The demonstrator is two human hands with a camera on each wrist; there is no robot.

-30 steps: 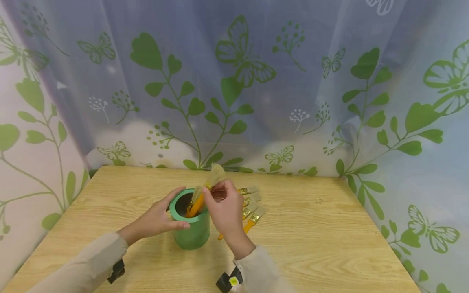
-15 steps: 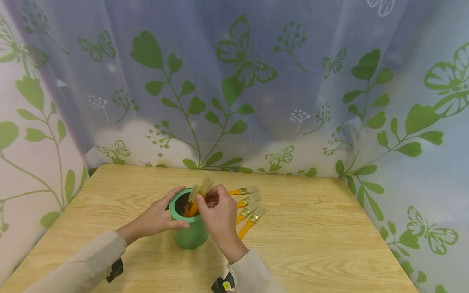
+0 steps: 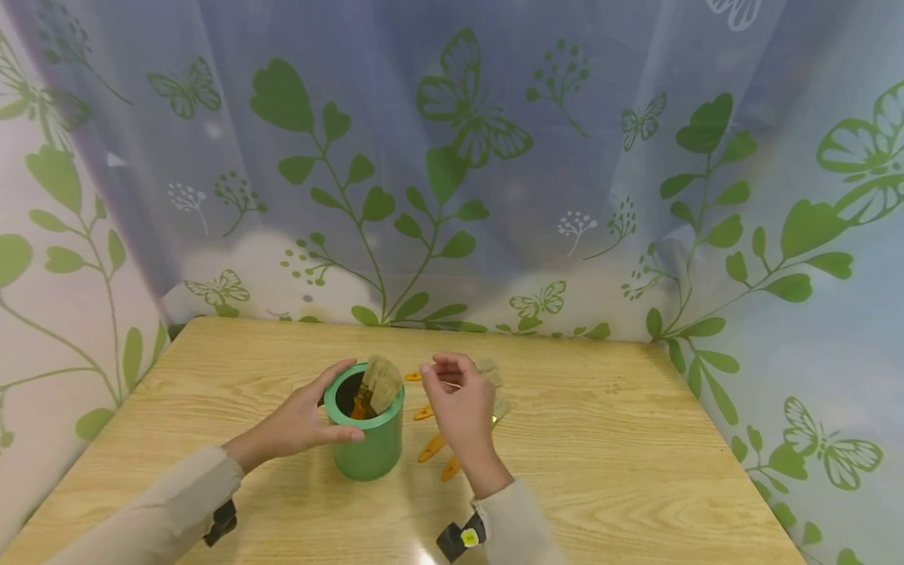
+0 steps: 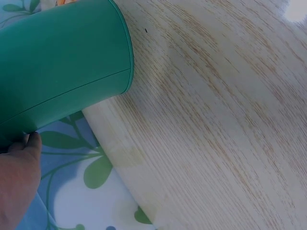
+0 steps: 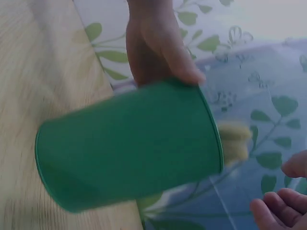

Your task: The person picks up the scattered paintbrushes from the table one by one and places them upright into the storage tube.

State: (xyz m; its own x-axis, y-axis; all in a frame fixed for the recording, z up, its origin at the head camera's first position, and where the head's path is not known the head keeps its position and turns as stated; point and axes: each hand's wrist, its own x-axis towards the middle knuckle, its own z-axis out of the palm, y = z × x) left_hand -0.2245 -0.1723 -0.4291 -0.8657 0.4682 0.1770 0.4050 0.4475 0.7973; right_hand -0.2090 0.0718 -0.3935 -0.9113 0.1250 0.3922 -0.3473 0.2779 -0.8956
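A round green can [image 3: 369,455] stands upright on the table. My left hand [image 3: 293,424] holds it by the upper part, thumb along the near side and fingers round the far side. Bristles of paintbrushes [image 3: 382,383] stick up out of the can's mouth; in the right wrist view two pale tufts [image 5: 235,141] poke past its rim. To the right of the can, my right hand [image 3: 462,412] hovers with thumb and fingers apart and nothing between them. Under and beside it lie several paintbrushes, one with its orange handle [image 3: 431,448] toward the can, partly hidden by that hand.
A wood-grain table [image 3: 607,463] bears everything. Behind it and at both sides hang curtains [image 3: 494,204] printed with green leaves and butterflies, close to the table's back edge.
The right hand lowered a paintbrush into the can, let go and drew back to the right over the brushes on the table. The left hand has stayed on the can.
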